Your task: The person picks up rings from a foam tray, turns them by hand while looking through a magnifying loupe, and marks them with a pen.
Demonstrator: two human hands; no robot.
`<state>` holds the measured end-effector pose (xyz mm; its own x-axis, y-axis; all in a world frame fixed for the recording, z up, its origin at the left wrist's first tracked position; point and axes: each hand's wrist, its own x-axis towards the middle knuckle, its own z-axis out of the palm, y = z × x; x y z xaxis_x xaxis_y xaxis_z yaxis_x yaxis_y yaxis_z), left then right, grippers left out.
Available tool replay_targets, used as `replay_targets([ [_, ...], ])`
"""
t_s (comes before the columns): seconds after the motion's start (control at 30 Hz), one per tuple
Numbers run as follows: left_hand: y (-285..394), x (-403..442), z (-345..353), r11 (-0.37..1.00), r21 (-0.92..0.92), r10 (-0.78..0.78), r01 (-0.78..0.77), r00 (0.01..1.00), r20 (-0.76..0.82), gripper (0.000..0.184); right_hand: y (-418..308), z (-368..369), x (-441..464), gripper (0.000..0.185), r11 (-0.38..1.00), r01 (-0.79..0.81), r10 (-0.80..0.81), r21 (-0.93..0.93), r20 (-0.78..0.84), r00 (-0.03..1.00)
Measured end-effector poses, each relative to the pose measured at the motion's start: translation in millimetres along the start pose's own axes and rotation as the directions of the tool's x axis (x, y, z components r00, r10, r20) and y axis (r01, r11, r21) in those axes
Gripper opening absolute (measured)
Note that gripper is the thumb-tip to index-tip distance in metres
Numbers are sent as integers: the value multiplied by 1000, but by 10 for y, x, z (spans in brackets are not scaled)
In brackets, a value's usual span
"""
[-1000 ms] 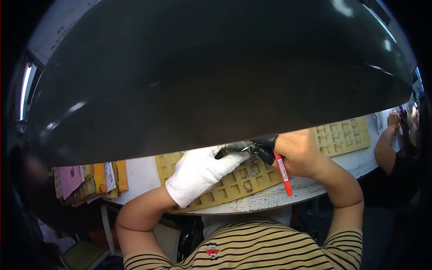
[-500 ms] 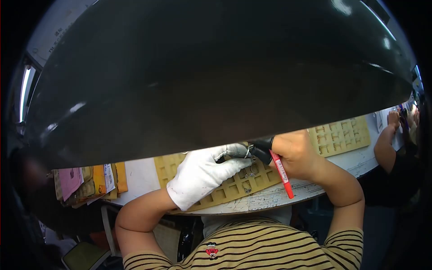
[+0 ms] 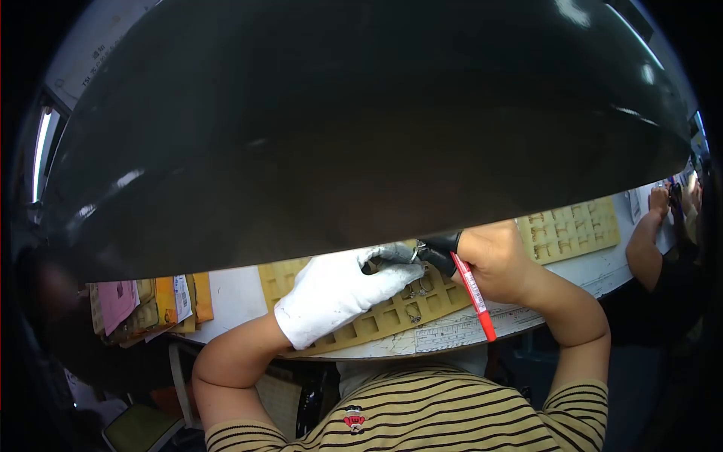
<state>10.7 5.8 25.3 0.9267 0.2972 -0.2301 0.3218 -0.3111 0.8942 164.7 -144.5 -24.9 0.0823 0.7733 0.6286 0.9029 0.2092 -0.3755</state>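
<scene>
My left hand (image 3: 331, 292), in a white glove with greyish fingertips, pinches a small silvery ring (image 3: 416, 251) between thumb and fingers. My right hand (image 3: 493, 260) is closed, with a slim red pen (image 3: 476, 301) held in it, slanting down toward the table's front edge. A black piece (image 3: 440, 253) stands out from the right fingers close to the ring; its kind is not clear. Under both hands lies a yellow tray (image 3: 361, 327) with square compartments. Several metal rings (image 3: 413, 311) sit in it. A large dark cover hides the upper part of the scene.
A second yellow tray (image 3: 570, 230) holding several small pieces lies at the right. On the left are stacked packets and papers (image 3: 158, 305). A ruler (image 3: 444, 337) runs along the white table's (image 3: 233, 296) front edge. Another person's arm (image 3: 646, 241) is at far right.
The red pen's lower end has shifted slightly down and right. My left hand has moved a little to the left and tilted, with the ring still between its fingertips.
</scene>
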Motion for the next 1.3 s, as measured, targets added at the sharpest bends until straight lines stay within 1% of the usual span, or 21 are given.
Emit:
replay_targets([
  [0.03, 29, 8, -12, 975, -104, -191, 197, 979, 72, 23, -23, -11, 19, 18, 1000, 1, -1, 0, 1, 1000],
  [0.17, 13, 13, -43, 966, -167, -179, 198, 976, 124, 24, -89, -43, 71, 17, 913, 260, -277, -315, -12, 961],
  [0.27, -6, -14, 1, 957, -232, -151, 173, 983, 106, 21, -82, -26, 53, 16, 953, 189, -196, -238, -6, 981],
  [0.3, -84, -9, 24, 983, -181, 22, -12, 999, 49, 20, -84, -18, 48, 15, 964, 157, -162, -214, -7, 987],
  [0.33, -142, 2, 37, 973, -120, 197, -196, 980, 3, 20, -64, 13, 25, 16, 991, 70, -73, -112, -19, 997],
  [0.37, -170, 15, 39, 974, -119, 197, -195, 980, 3, 20, -51, 32, 10, 16, 1000, -18, 18, -6, -22, 1000],
  [0.43, -207, 30, 43, 908, 50, 419, -417, 906, -53, 20, -29, -6, -15, 25, 994, -87, 81, 64, 83, 993],
  [0.5, -223, 35, 64, 890, 89, 453, -446, 887, -84, 20, -95, -32, 10, 33, 884, -343, 289, 318, 205, 935],
  [0.57, -227, 34, 69, 871, 129, 487, -473, 866, -114, 19, -175, -72, 50, 31, 849, -441, 364, 291, 285, 887],
  [0.63, -229, 33, 64, 850, 190, 518, -492, 847, -120, 19, -214, -64, 81, 23, 625, -668, 529, 404, 411, 743],
  [0.67, -226, 30, 64, 849, 190, 518, -492, 847, -121, 19, -224, -85, 99, 23, 626, -668, 528, 404, 411, 743],
  [0.73, -222, 22, 69, 827, 242, 549, -508, 823, -146, 20, -244, -130, 137, 20, 429, -780, 557, 456, 545, 626],
  [0.87, -249, 34, 69, 828, 242, 550, -505, 815, -183, 21, -251, -156, 145, 21, 431, -800, 568, 419, 563, 601],
  [0.93, -267, 50, 35, 769, 350, 607, -535, 783, -138, 25, -206, -127, 91, 24, 593, -626, 445, 506, 442, 779],
  [1.07, -308, 36, 20, 604, 509, 730, -613, 682, -46, 32, -194, -112, 98, 29, 503, -655, 459, 565, 467, 756],
  [1.13, -287, 38, 40, 609, 521, 723, -598, 688, -56, 31, -206, -144, 146, 32, 430, -781, 534, 454, 569, 625],
  [1.17, -272, 31, 48, 617, 533, 714, -579, 697, -68, 30, -210, -131, 138, 32, 432, -780, 536, 453, 567, 626],
  [1.2, -224, -10, 50, 735, 537, 518, -414, 854, -51, 29, -216, -109, 115, 32, 547, -718, 523, 430, 495, 694],
  [1.23, -222, -30, 55, 734, 536, 521, -418, 852, -50, 29, -227, -99, 97, 33, 653, -647, 497, 393, 423, 758],
  [1.27, -226, -47, 57, 826, 456, 399, -332, 915, -56, 32, -228, -122, 74, 32, 863, -464, 391, 200, 319, 863],
  [1.3, -225, -55, 53, 899, 372, 268, -231, 962, -51, 35, -199, -137, 60, 32, 864, -464, 391, 198, 318, 864],
])
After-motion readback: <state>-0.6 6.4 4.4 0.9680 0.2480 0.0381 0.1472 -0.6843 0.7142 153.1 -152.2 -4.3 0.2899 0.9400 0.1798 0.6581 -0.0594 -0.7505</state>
